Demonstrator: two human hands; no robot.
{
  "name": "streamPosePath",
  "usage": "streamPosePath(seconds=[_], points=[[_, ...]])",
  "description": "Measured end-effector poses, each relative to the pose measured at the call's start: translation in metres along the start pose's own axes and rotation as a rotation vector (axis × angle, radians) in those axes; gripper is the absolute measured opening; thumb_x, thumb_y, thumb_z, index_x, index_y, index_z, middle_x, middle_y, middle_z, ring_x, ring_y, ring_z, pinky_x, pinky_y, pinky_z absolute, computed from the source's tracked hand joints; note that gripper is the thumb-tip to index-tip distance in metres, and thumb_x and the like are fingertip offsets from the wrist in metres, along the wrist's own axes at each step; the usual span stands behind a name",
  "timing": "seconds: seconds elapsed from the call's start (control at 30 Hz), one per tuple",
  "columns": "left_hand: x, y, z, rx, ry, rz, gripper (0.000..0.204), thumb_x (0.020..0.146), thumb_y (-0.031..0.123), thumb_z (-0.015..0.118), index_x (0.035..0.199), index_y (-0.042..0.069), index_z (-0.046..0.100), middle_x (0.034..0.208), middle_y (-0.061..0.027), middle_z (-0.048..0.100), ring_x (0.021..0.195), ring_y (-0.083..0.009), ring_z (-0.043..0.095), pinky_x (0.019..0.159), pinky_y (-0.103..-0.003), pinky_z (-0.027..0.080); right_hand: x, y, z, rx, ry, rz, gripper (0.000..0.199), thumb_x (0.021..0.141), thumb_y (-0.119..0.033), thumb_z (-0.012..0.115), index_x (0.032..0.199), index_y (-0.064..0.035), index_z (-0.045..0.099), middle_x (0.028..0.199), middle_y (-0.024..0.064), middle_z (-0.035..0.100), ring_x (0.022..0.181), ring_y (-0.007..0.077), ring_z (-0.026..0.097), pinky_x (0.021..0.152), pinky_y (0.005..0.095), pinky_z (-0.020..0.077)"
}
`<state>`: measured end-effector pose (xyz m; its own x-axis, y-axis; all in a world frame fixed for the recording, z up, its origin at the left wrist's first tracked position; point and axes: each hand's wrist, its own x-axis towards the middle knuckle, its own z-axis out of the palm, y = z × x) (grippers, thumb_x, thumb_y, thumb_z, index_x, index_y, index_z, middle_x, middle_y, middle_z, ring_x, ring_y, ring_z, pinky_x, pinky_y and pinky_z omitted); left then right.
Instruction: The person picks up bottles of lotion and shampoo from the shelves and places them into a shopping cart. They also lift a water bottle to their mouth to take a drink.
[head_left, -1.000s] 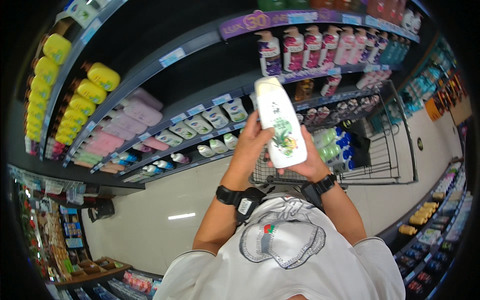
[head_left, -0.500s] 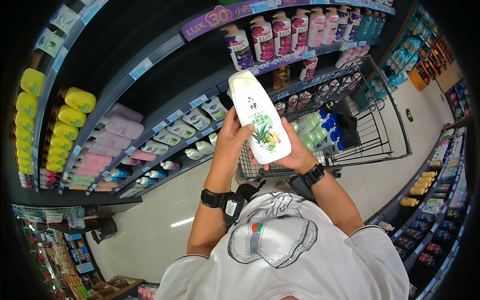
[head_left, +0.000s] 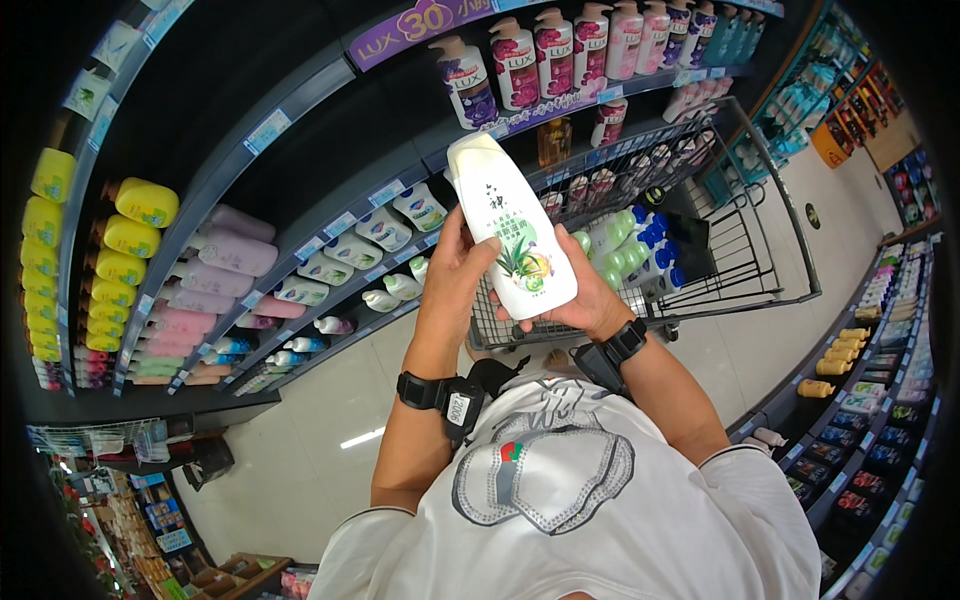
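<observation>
I hold a tall white bottle [head_left: 505, 225] with a green plant picture on its label, upright in front of my chest. My left hand [head_left: 452, 275] grips its left side with the thumb on the label. My right hand [head_left: 585, 295] cups it from below and behind. Both wrists wear black bands. Just beyond the bottle stands a wire shopping cart [head_left: 735, 225].
Store shelves [head_left: 300, 230] curve across the left and top, stocked with yellow, pink and white bottles and pump bottles up high. The cart holds several green and white bottles [head_left: 620, 240]. Another shelf row [head_left: 860, 400] runs along the right. Pale floor tiles lie between.
The bottle and both hands have shifted slightly left and lower in view as my head turned; the cart shows more fully. The grip is unchanged.
</observation>
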<state>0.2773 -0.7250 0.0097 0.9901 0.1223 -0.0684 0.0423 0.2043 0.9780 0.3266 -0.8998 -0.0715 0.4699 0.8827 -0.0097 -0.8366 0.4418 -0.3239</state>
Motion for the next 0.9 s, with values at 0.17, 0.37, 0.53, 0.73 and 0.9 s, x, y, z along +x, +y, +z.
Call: streamPosePath(seconds=[0.17, 0.37, 0.53, 0.73, 0.9], points=[[-0.001, -0.003, -0.008, 0.010, 0.011, 0.003, 0.068, 0.093, 0.010, 0.063, 0.154, -0.002, 0.035, 0.134, -0.0173, 0.058, 0.121, -0.0229, 0.057, 0.104, -0.036, 0.045, 0.004, 0.002, 0.003, -0.032, 0.037, 0.016, 0.083, 0.098, -0.073, 0.036, 0.153, -0.0110, 0.038, 0.128, 0.0259, 0.063, 0.102, 0.0480, 0.070, 0.065, 0.0489, 0.0635], [-0.004, -0.003, -0.012, 0.042, 0.043, -0.025, 0.067, 0.093, 0.009, 0.063, 0.154, -0.002, 0.035, 0.132, -0.0166, 0.059, 0.120, -0.0221, 0.057, 0.101, -0.036, 0.047, 0.010, 0.002, 0.003, -0.057, 0.018, 0.049, 0.085, 0.098, -0.074, 0.037, 0.152, -0.0092, 0.039, 0.126, 0.0249, 0.064, 0.103, 0.0459, 0.070, 0.066, 0.0473, 0.0629], [-0.001, -0.008, -0.019, -0.047, 0.042, -0.042, 0.068, 0.096, 0.026, 0.069, 0.149, -0.003, 0.037, 0.132, -0.0164, 0.057, 0.119, -0.0229, 0.057, 0.101, -0.036, 0.047, 0.019, 0.003, 0.012, -0.377, 0.133, -0.026, 0.079, 0.099, -0.068, 0.045, 0.148, -0.0065, 0.045, 0.122, 0.0192, 0.065, 0.099, 0.0342, 0.071, 0.067, 0.0416, 0.0627], [0.005, -0.016, -0.023, -0.174, 0.110, -0.042, 0.077, 0.095, 0.041, 0.072, 0.144, -0.006, 0.038, 0.129, -0.0163, 0.056, 0.119, -0.0234, 0.058, 0.098, -0.036, 0.052, 0.036, 0.009, 0.039, -1.315, 0.438, -0.306, 0.094, 0.075, -0.048, 0.087, 0.147, -0.0030, 0.047, 0.120, 0.0165, 0.057, 0.108, 0.0306, 0.062, 0.094, 0.0402, 0.0517], [0.013, -0.007, -0.036, -0.452, 0.120, -0.022, 0.065, 0.097, 0.034, 0.068, 0.143, -0.003, 0.041, 0.134, -0.0185, 0.057, 0.124, -0.0269, 0.058, 0.103, -0.040, 0.052, 0.037, 0.012, 0.069, -1.809, 0.512, -0.365, 0.096, 0.071, -0.033, 0.089, 0.152, -0.0079, 0.044, 0.120, 0.0181, 0.053, 0.112, 0.0342, 0.059, 0.095, 0.0405, 0.0504]])
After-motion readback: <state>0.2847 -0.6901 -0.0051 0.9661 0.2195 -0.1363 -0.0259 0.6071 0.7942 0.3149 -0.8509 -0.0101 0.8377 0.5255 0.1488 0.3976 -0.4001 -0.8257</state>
